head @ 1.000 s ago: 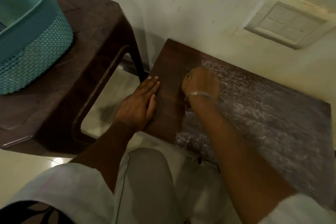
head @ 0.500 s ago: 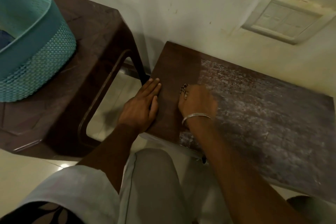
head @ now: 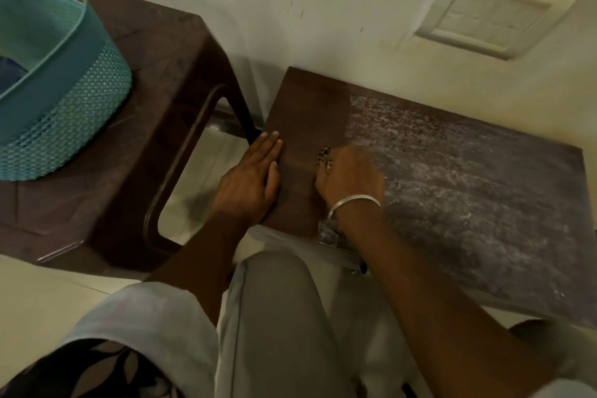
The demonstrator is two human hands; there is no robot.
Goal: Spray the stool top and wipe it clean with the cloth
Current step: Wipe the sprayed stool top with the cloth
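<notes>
The low brown stool top (head: 303, 100) stands against the wall. Its left strip looks clean and dark, while a whitish speckled film (head: 468, 187) covers the rest. My left hand (head: 252, 178) lies flat with straight fingers on the stool's left edge. My right hand (head: 350, 178), with a metal bangle on the wrist, is curled over the cloth (head: 324, 157) at the border between the clean strip and the film. Only a small patterned bit of the cloth shows by my fingers. No spray bottle is in view.
A taller brown plastic stool (head: 168, 74) stands to the left and carries a teal basket (head: 64, 107). A white switch plate (head: 494, 19) sits on the wall behind. My knee (head: 274, 317) is just in front of the low stool, over the pale tiled floor (head: 206, 158).
My right hand has drawn the cloth toward me along the edge of the film, then held about still. My left hand has stayed flat in place.
</notes>
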